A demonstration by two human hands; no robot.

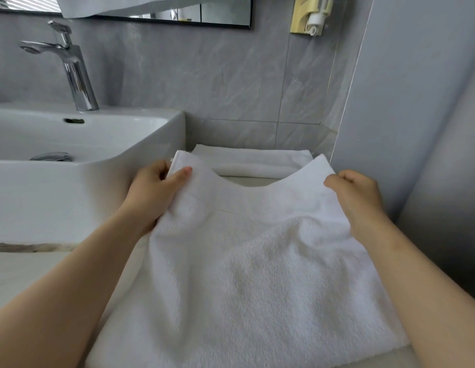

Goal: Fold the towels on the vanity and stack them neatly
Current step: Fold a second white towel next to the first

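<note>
Grey marble-tiled bathroom, vanity top [247, 181] wedged between white basin [103, 166] and side wall. Left hand [154, 187] pinches one far corner of the white towel [257, 261]; right hand [355, 193] grips the other, edge sagging between them. Folded towel [253, 159] lies behind, against the wall. Judged step: mid-fold. Next: bring corners evenly across, flatten, then stack. No readable brands or writing; towel tag not legible.

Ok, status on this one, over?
Left hand and right hand each pinch a far corner of white towel. Folded towel lies behind. Nothing blocking.
</note>
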